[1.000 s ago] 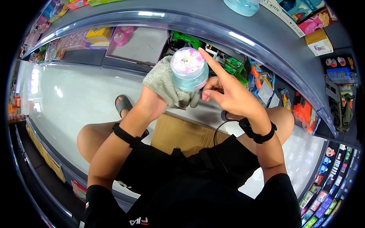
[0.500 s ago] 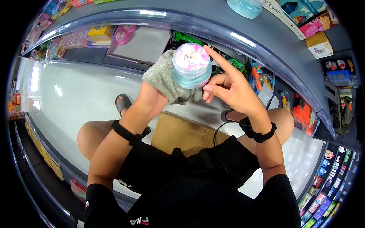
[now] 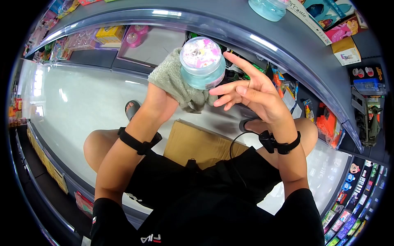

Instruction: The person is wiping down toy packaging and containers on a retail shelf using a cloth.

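A clear light-blue jar with a round pink-and-white picture lid is held up in front of the shelf. Between it and my left hand is a grey-green cloth, wrapped against the jar's left side and underside. Most of my left fingers are hidden behind the cloth as they grip the jar through it. To the right, my right hand has its fingers spread, the fingertips close beside the jar's lower right side, holding nothing.
A similar blue jar stands on the upper shelf, beside boxed toys. Below are a white tray with pink items and bagged orange toys. Flattened cardboard lies on the floor between my legs.
The jar and cloth have shifted slightly up and left with my left hand. My right fingers have come away from the jar's side and spread apart.
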The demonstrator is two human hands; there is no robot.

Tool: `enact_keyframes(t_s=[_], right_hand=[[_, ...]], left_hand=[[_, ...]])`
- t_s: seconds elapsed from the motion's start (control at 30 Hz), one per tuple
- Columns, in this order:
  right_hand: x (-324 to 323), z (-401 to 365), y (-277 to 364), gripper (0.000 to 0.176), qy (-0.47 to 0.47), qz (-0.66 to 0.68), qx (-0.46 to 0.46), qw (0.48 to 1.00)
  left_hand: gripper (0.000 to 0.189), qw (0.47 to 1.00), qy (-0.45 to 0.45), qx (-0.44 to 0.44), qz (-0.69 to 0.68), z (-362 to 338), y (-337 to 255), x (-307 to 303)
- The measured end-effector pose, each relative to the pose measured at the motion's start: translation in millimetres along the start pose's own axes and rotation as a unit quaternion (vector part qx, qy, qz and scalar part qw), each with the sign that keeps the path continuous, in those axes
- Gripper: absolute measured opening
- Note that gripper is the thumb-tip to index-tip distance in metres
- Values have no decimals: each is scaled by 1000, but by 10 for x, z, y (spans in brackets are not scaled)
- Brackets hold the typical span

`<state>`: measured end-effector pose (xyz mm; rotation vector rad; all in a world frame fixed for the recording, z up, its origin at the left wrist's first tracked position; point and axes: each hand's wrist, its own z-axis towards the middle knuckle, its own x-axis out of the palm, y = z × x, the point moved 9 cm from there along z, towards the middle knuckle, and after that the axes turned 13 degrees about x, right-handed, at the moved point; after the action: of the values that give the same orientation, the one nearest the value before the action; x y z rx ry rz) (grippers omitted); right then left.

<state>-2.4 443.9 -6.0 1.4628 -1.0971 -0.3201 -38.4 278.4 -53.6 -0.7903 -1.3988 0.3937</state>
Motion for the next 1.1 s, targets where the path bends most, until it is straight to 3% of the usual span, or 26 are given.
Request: enact_keyframes(t_s=[0.37, 0.47, 0.73, 1.1], right_hand=[[-25, -18, 24, 73, -35, -57, -6, 998], [-38, -7, 20, 80, -52, -61, 6, 997], [-144, -9, 11, 72, -118, -99, 13, 988], [-177, -8, 29, 58, -102, -58, -24, 993]], left_hand=[[46, 1000, -6, 2, 14, 0, 15, 23], [45, 1000, -2, 2, 14, 2, 19, 28], [43, 1000, 5, 5, 26, 7, 8, 20], [43, 999, -5, 11, 33, 10, -13, 2]])
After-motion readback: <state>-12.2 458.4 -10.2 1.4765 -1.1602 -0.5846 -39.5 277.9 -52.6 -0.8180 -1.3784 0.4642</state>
